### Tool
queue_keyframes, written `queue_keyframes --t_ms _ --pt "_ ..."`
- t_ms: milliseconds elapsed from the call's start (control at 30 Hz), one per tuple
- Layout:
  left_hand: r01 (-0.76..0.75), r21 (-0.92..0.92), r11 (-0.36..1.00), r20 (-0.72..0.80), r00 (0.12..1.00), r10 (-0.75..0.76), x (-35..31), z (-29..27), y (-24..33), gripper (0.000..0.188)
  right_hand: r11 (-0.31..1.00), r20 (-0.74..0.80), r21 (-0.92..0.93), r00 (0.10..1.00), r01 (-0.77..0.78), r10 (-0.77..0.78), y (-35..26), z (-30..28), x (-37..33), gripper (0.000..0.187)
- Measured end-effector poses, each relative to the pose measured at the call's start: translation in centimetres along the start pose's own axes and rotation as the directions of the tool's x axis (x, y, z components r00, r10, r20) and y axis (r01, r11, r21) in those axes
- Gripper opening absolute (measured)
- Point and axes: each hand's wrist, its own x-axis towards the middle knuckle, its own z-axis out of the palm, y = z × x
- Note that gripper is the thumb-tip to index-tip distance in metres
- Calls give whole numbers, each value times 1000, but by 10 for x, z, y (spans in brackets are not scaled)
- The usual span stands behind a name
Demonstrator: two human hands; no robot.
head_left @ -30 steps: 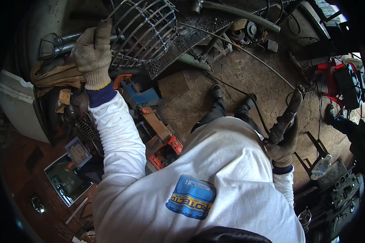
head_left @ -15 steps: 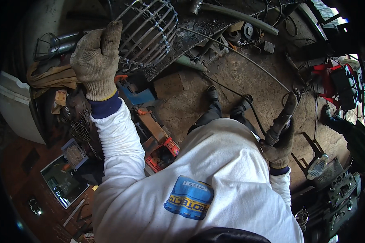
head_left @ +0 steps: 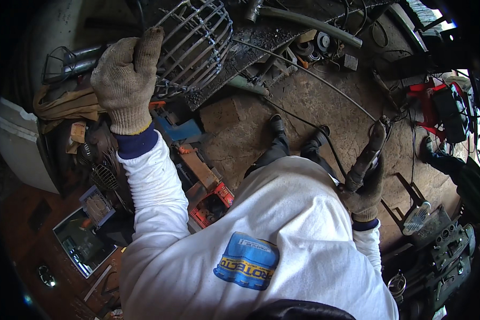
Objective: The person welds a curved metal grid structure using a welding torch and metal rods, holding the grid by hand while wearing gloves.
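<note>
A cage of welded round metal bars (head_left: 194, 45) lies on the dark workbench (head_left: 240, 64) at the top. My left hand (head_left: 127, 80), in a knitted work glove, is at the cage's left side, its thumb along the bars and its other fingers curled, their tips hidden. Off to the right, my gloved right hand (head_left: 365, 200) is closed around a dark, worn electrode holder (head_left: 365, 162). A long thin welding rod (head_left: 325, 77) runs from the holder's tip up and left toward the cage. A black cable (head_left: 333, 144) runs near the holder.
A metal pipe (head_left: 309, 24) lies across the bench. Below the cage are a blue tool (head_left: 181, 130) and a red crate (head_left: 200, 216). A red stool (head_left: 429, 106), another person's leg (head_left: 437, 157) and a dark machine (head_left: 448, 261) are on the right.
The view has shifted slightly. Both hands keep their places, and the rod still points toward the cage.
</note>
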Motion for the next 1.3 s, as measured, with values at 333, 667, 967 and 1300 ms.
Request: queue_keyframes --t_ms 333,667,967,1300 --pt "14 -21 1000 14 1000 -14 2 0 2 41 999 15 23 1000 -27 27 -6 3 5 112" --pt "10 -49 999 9 1000 -10 5 1 4 41 966 -45 -162 976 201 -211 -22 9 11 97" --pt "34 -32 999 31 999 -33 7 2 6 41 972 -30 -143 981 186 -192 -12 6 4 111" --pt "-37 -57 998 5 999 38 8 9 -2 43 965 -30 -198 983 170 -179 -12 5 3 121"
